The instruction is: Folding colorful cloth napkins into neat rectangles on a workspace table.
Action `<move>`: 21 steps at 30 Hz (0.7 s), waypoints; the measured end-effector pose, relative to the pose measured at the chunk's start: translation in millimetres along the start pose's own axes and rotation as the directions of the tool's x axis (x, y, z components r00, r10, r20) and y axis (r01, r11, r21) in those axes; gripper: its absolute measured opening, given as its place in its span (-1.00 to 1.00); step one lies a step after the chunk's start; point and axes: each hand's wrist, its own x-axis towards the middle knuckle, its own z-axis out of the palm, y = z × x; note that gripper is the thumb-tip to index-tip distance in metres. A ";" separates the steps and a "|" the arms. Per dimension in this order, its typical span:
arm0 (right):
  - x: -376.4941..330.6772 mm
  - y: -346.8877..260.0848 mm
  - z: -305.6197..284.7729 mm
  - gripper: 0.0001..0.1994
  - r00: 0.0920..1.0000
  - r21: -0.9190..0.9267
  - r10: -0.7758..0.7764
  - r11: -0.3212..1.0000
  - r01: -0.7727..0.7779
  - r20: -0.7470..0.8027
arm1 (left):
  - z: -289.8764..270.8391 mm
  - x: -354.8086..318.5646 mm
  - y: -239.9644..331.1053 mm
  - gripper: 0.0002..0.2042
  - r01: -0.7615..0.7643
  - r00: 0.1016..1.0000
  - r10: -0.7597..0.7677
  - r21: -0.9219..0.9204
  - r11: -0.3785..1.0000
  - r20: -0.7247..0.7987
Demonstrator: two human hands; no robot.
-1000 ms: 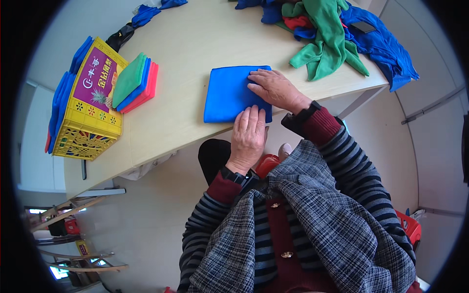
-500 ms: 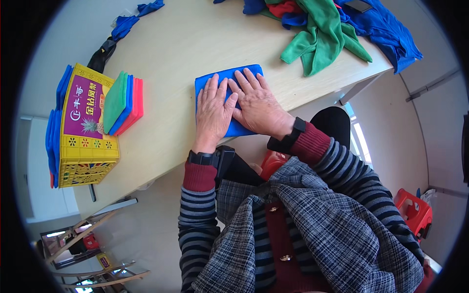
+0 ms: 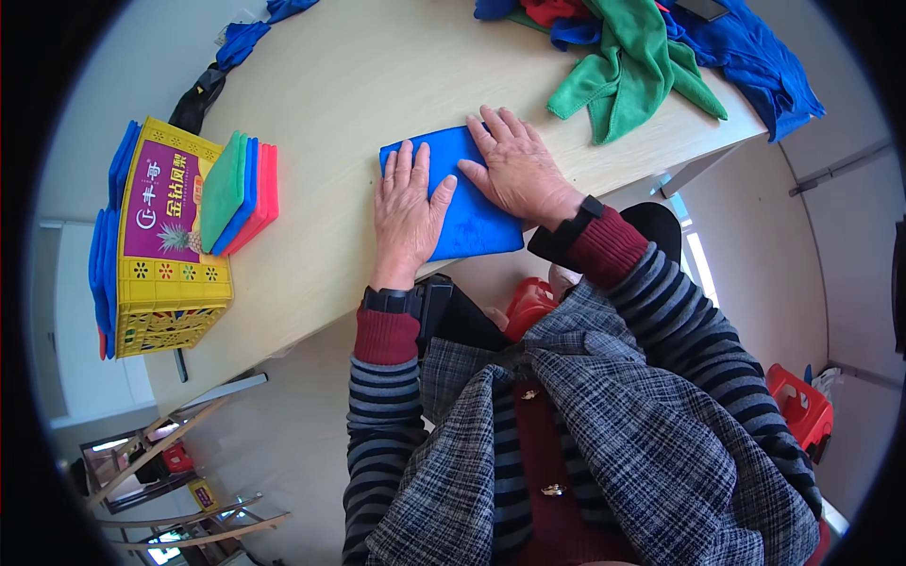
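A folded blue cloth (image 3: 461, 212) lies flat on the pale wooden table (image 3: 311, 217), close to its near edge. My left hand (image 3: 407, 203) rests palm down along the cloth's left side, fingers straight and pointing away from me. Over the cloth's right side my right hand (image 3: 520, 170) lies flat, with its fingers spread and the tips near the far edge. Neither hand grips anything. Between the hands the blue surface shows, with a slightly darker, ruffled patch near the front.
A yellow plastic crate (image 3: 179, 316) stands at the left, with folded green, blue and red cloths (image 3: 243, 195) against it. Loose green cloths (image 3: 628, 71) and blue cloths (image 3: 755, 61) heap at the far right. A red stool (image 3: 800, 407) is on the floor.
My hands have moved apart on the blue cloth. The right hand has slid to the right and away from me, so more of the cloth's middle shows.
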 end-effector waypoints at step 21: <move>-31.8 -68.1 -16.8 -0.35 0.991 -0.057 -0.125 0.991 0.122 -0.046 | -2.6 -43.6 8.2 -0.46 0.006 0.975 0.018 0.106 0.994 -0.220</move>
